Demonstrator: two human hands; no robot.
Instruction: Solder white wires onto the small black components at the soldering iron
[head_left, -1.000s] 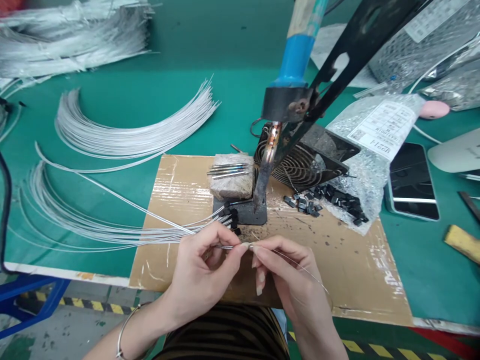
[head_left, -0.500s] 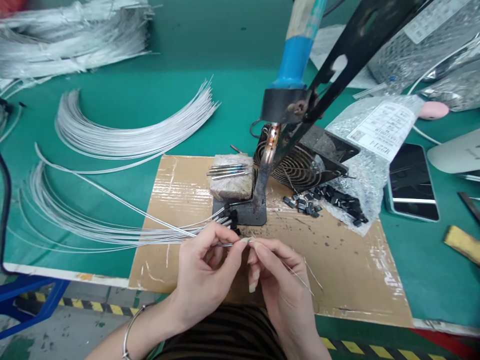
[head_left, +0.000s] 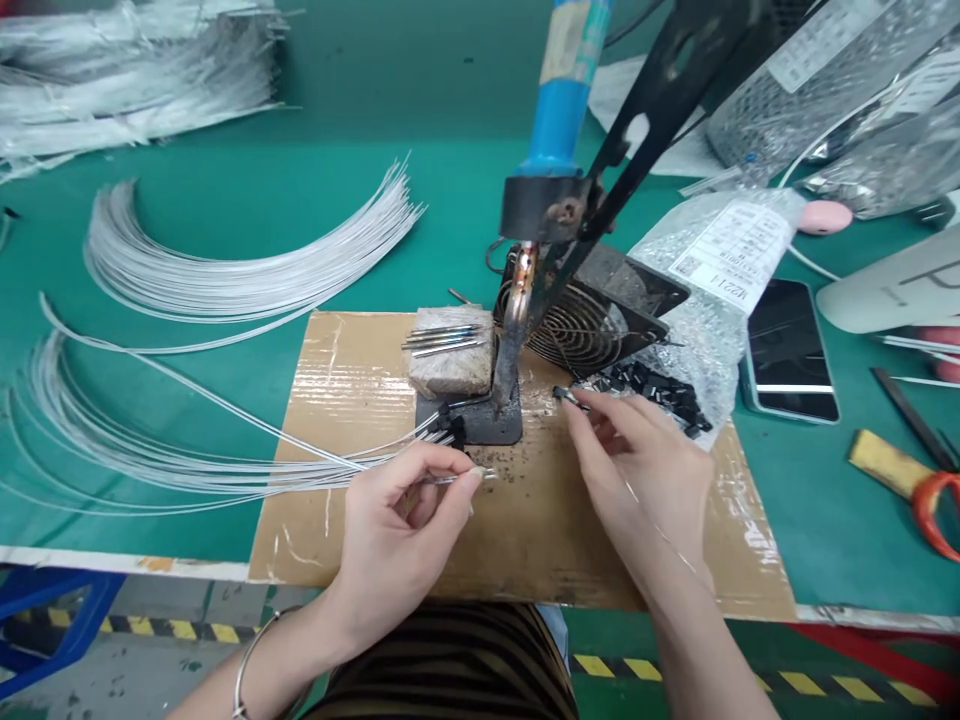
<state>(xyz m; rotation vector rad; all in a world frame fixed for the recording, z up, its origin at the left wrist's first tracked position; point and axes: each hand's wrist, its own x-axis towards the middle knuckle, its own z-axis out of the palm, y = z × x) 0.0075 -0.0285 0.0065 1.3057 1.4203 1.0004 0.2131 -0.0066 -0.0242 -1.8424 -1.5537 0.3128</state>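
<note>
Thumb and forefinger of my left hand [head_left: 411, 530] are closed on a thin white wire, whose bare-looking end [head_left: 489, 474] pokes out past the fingertips. Over at the pile of small black connector housings [head_left: 660, 395], my right hand [head_left: 649, 480] pinches one black connector housing [head_left: 564, 394] at its fingertips. A thin, shiny strand of wire [head_left: 660, 530] runs across the back of that hand to the wrist; its other end is hidden. Left of centre, white wires [head_left: 225, 470] with black ends [head_left: 452, 430] lie partly on the cardboard [head_left: 337, 390].
Above the cardboard hangs a soldering iron [head_left: 517, 310] on a black bracket, beside a block [head_left: 450, 370] carrying metal rods. A small fan [head_left: 592, 315] stands behind. Another white wire bundle [head_left: 255, 275] lies left. A phone [head_left: 791, 350], plastic bag [head_left: 720, 270] and orange-handled tool [head_left: 934, 510] are right.
My right hand has left my left hand's fingertips and moved right to the black connector housings, where it now pinches one. The left hand stays on the wire. The view has shifted slightly.
</note>
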